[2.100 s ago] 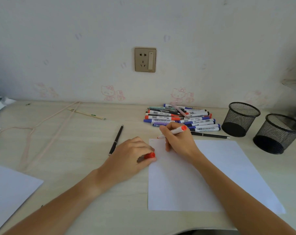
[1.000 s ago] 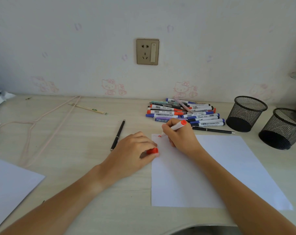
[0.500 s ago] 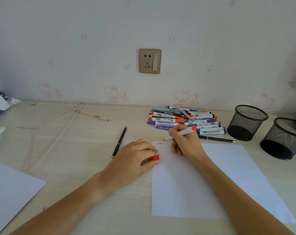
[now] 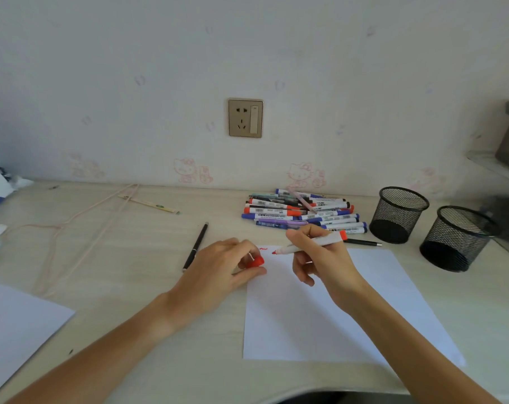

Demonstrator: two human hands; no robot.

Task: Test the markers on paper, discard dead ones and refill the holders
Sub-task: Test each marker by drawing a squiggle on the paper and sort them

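My right hand (image 4: 324,262) grips an uncapped red marker (image 4: 311,244), its tip lifted just above the top left corner of the white test paper (image 4: 334,316). A short red squiggle (image 4: 263,248) marks that corner. My left hand (image 4: 218,272) pinches the marker's red cap (image 4: 256,262) at the paper's left edge. A pile of several markers (image 4: 302,212) lies behind the paper near the wall. Two black mesh holders (image 4: 399,214) (image 4: 455,237) stand at the right, and I see nothing inside them.
A black pen (image 4: 195,246) lies left of my left hand, another black pen (image 4: 362,243) behind the paper. A second white sheet (image 4: 14,325) sits at the front left. A pink cord (image 4: 72,225) and a wooden stick (image 4: 148,203) lie at the back left.
My right hand drew a small red squiggle on the paper's top corner, then lifted the marker and turned its tip toward the cap in my left hand.
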